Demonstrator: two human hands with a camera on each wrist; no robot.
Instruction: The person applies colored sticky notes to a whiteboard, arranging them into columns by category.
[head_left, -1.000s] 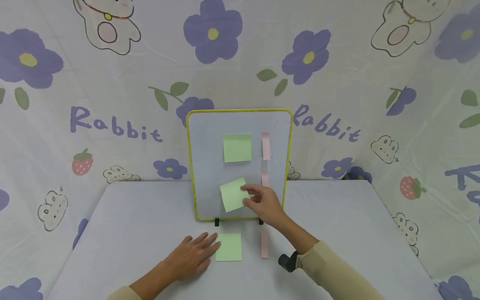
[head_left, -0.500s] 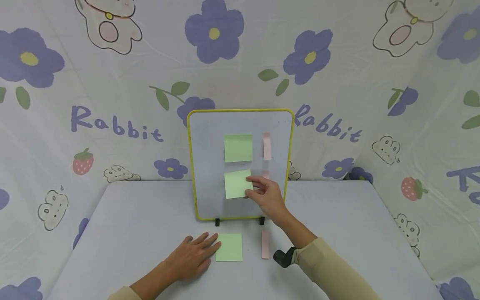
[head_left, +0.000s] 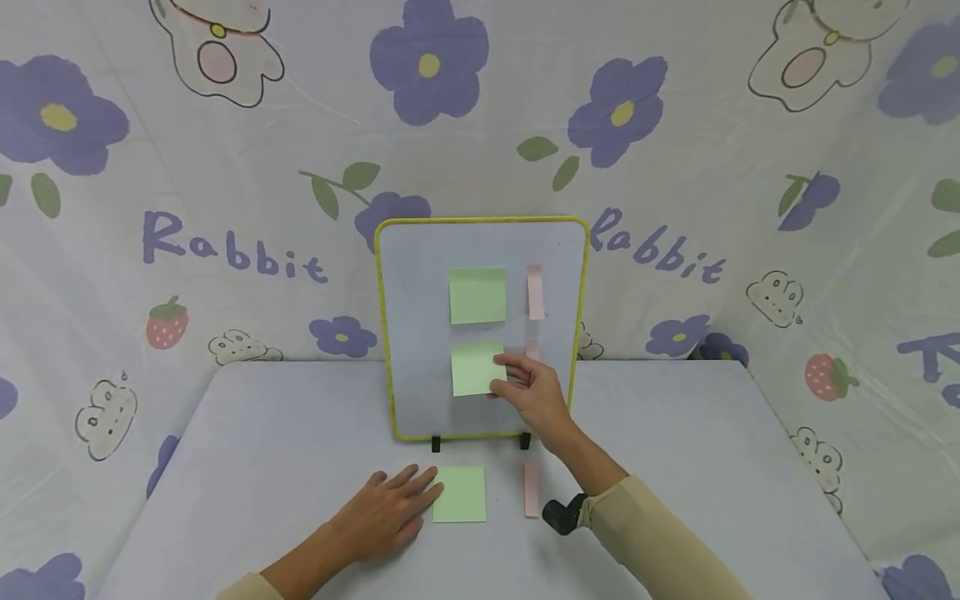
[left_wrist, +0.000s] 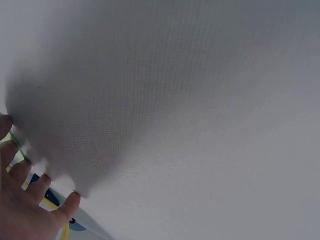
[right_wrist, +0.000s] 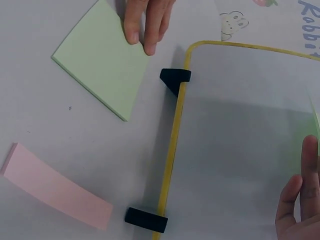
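My right hand (head_left: pixel 534 400) pinches the right edge of a pale green sticky note (head_left: pixel 474 371) between thumb and fingers. It holds the note close in front of a yellow-framed whiteboard (head_left: pixel 412 333), nearly level. Above it, another green sticky note (head_left: pixel 477 297) is stuck to the board. My left hand (head_left: pixel 381 515) lies on the table with fingers spread, its fingertips on the left edge of a green sticky note pad (head_left: pixel 463 495). In the right wrist view, those left fingertips (right_wrist: pixel 150 47) touch the pad's edge, and the held note is mostly out of frame.
Pink strip notes (head_left: pixel 535 292) are stuck on the board's right side; my right hand partly hides the lower one. A pink strip pad (head_left: pixel 531 490) lies on the white table (head_left: pixel 675 433). Black feet (head_left: pixel 525 440) support the board. A patterned cloth (head_left: pixel 480 167) hangs behind.
My right hand has raised the green sticky note slightly and turned it from tilted to nearly level beneath the upper note. The left hand has stayed by the pad.
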